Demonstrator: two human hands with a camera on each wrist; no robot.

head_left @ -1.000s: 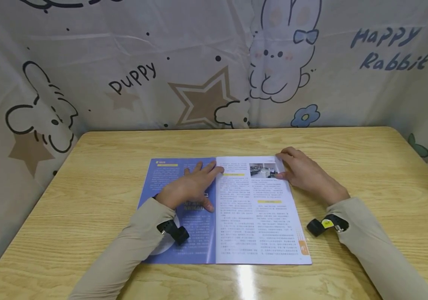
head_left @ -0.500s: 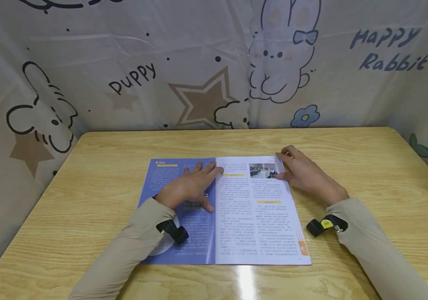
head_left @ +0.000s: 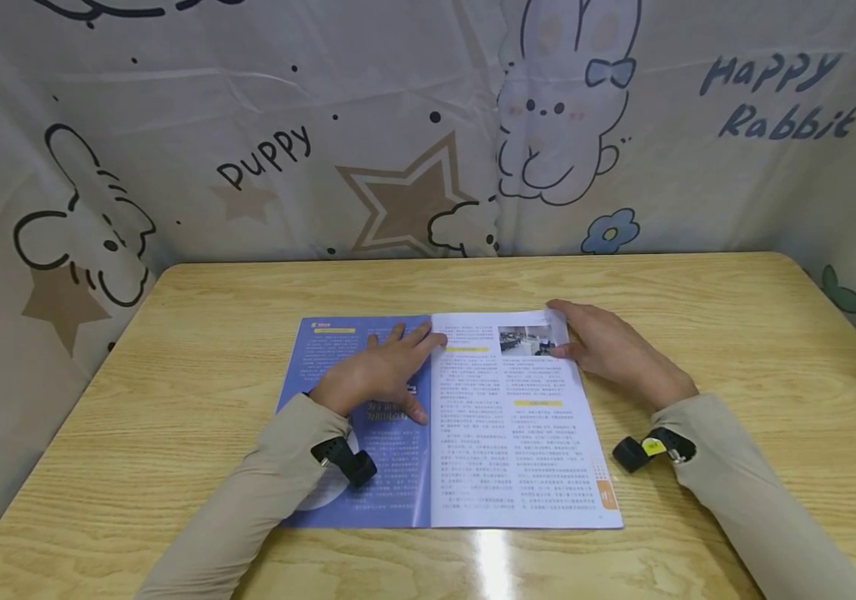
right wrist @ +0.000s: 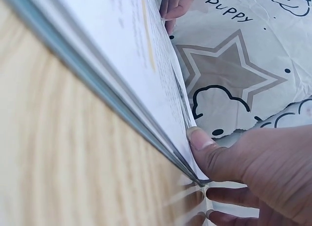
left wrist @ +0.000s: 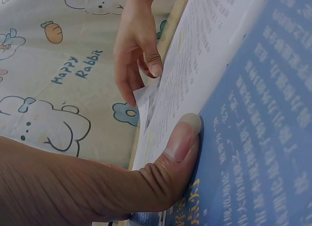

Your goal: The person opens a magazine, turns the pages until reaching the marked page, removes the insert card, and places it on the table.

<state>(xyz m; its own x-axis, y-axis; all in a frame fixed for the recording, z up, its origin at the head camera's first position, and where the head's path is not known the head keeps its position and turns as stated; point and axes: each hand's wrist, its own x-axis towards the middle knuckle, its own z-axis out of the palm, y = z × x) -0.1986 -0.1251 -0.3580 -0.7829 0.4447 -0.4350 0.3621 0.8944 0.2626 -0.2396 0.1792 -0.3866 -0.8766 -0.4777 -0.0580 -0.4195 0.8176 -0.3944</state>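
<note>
An open magazine (head_left: 473,467) lies on the table, its left page (head_left: 322,367) blue and its right page (head_left: 473,417) white with a small photo. My left hand (head_left: 375,375) rests with spread fingers on the blue page, fingertips reaching the centre fold; its thumb (left wrist: 183,143) presses near the fold in the left wrist view. At the far right corner, my right hand (head_left: 615,346) pinches the white page, with the thumb (right wrist: 207,150) on top and the fingers past the edge. A slightly raised page corner (left wrist: 142,96) shows at its fingertips in the left wrist view.
The wooden table (head_left: 735,350) stretches around the magazine on every side. Behind and beside it hangs a printed cloth (head_left: 247,100) with cartoon animals and stars. A black wrist camera (head_left: 356,467) sits on the left sleeve, another wrist camera (head_left: 632,454) on the right.
My right hand's fingers have shifted slightly left and flattened over the far corner of the white page. The left hand and the magazine have stayed in place.
</note>
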